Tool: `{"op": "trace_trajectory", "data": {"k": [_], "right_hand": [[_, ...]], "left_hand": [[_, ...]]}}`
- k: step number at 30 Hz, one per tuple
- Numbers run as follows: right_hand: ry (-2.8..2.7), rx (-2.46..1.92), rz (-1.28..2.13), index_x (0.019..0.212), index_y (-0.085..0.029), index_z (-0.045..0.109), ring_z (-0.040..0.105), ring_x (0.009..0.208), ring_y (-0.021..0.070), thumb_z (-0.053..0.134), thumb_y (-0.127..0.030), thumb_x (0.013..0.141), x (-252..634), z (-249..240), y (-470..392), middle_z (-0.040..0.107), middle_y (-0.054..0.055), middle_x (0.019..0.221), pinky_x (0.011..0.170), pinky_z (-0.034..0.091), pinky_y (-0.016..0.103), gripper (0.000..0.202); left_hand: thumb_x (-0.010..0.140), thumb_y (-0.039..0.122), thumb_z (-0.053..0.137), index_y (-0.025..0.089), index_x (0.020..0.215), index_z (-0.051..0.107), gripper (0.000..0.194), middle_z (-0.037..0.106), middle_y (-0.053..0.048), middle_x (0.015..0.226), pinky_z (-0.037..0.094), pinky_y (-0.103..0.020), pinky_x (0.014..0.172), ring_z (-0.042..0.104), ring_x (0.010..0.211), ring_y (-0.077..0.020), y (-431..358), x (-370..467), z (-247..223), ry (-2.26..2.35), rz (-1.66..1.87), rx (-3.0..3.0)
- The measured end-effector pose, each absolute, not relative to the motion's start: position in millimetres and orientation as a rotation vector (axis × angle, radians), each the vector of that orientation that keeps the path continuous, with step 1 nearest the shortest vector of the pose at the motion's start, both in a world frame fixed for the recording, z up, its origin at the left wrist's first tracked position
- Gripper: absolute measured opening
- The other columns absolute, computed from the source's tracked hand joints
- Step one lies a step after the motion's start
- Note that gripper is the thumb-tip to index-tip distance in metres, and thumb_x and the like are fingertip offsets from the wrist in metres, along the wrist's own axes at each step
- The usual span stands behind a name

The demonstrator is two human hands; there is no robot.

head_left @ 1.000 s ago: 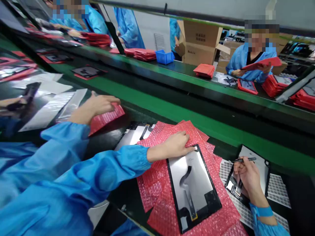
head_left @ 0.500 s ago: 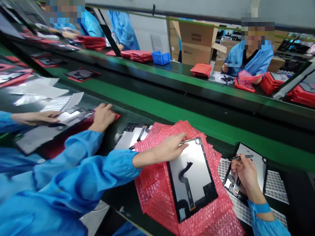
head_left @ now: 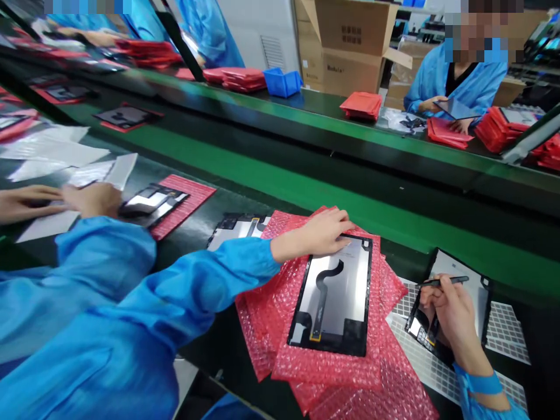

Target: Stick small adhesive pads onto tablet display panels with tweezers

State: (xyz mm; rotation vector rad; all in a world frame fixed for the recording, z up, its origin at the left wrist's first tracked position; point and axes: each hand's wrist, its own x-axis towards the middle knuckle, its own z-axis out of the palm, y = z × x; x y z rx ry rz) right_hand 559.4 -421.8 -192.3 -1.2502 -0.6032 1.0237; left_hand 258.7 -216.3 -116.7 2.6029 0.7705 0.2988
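My left hand (head_left: 326,233) lies over the top edge of a screen panel (head_left: 345,286), its fingers bent together at that edge. The panel has a black frame, a silver back and a curved dark ribbon cable, and rests on a pile of red bubble-wrap bags (head_left: 324,367). On the right, my right hand (head_left: 452,306) holds dark tweezers (head_left: 455,280) above a second panel (head_left: 475,286). Under that panel are white sheets of small square labels (head_left: 507,326). A blue band circles the right wrist.
Another person's hands (head_left: 94,198) work at the left beside a panel (head_left: 153,204) on red wrap. Another panel (head_left: 231,227) lies partly under my pile. Beyond the green ledge (head_left: 262,181) are red stacks (head_left: 361,105), a blue bin (head_left: 282,83) and a seated person (head_left: 459,76).
The panel under my left hand has turned and now lies straighter on the bubble wrap. The neighbour's hands have moved left, off the red-wrapped panel. The view has shifted slightly.
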Motion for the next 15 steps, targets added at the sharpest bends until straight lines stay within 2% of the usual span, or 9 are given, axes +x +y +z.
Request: {"op": "trace_trajectory", "data": {"k": [2, 5, 6, 8, 11, 15], "right_hand": [[-0.618, -1.279, 1.024, 0.099, -0.024, 0.074, 0.074, 0.055, 0.0214, 0.090, -0.055, 0.087, 545, -186, -426, 0.080, 0.007, 0.074, 0.048, 0.058, 0.027, 0.037], [-0.711, -1.323, 1.037, 0.102, -0.024, 0.072, 0.075, 0.057, 0.0222, 0.085, -0.057, 0.093, 520, -178, -422, 0.080, 0.005, 0.074, 0.050, 0.060, 0.029, 0.037], [-0.752, -1.335, 1.043, 0.103, -0.024, 0.071, 0.076, 0.058, 0.0222, 0.083, -0.059, 0.094, 513, -176, -417, 0.080, 0.005, 0.074, 0.051, 0.061, 0.029, 0.037], [-0.817, -1.349, 1.060, 0.104, -0.025, 0.069, 0.076, 0.058, 0.0215, 0.081, -0.060, 0.096, 502, -175, -405, 0.079, 0.003, 0.073, 0.052, 0.062, 0.029, 0.038], [-0.829, -1.346, 1.120, 0.103, -0.026, 0.068, 0.076, 0.058, 0.0210, 0.080, -0.062, 0.096, 492, -177, -388, 0.079, 0.003, 0.073, 0.053, 0.063, 0.030, 0.039], [-0.811, -1.349, 1.218, 0.102, -0.026, 0.069, 0.077, 0.058, 0.0214, 0.079, -0.061, 0.097, 488, -183, -381, 0.078, 0.002, 0.075, 0.055, 0.065, 0.031, 0.037]], "left_hand": [[0.106, 0.025, 0.049, 0.011, 0.121, 0.074, 0.032, 0.072, -0.019, 0.120, 0.053, -0.048, 0.099, 0.067, 0.112, -0.0312, -253, 254, -119, 0.786, 0.341, 2.666], [0.108, 0.025, 0.045, 0.014, 0.103, 0.073, 0.030, 0.072, -0.011, 0.093, 0.057, -0.041, 0.078, 0.068, 0.081, -0.0245, -315, 251, -127, 0.666, 0.289, 2.726], [0.107, 0.027, 0.049, 0.013, 0.104, 0.072, 0.027, 0.072, -0.011, 0.092, 0.057, -0.041, 0.075, 0.068, 0.079, -0.0248, -333, 251, -131, 0.633, 0.276, 2.762], [0.105, 0.035, 0.057, 0.008, 0.119, 0.070, 0.033, 0.073, -0.014, 0.099, 0.060, -0.044, 0.074, 0.071, 0.084, -0.0285, -356, 253, -142, 0.638, 0.272, 2.845], [0.102, 0.046, 0.063, 0.004, 0.140, 0.060, 0.057, 0.073, -0.017, 0.112, 0.062, -0.047, 0.076, 0.072, 0.093, -0.0327, -364, 257, -157, 0.684, 0.285, 2.902], [0.104, 0.046, 0.058, 0.005, 0.145, 0.056, 0.058, 0.073, -0.015, 0.113, 0.063, -0.046, 0.074, 0.072, 0.093, -0.0325, -357, 258, -163, 0.656, 0.289, 2.908]]}}
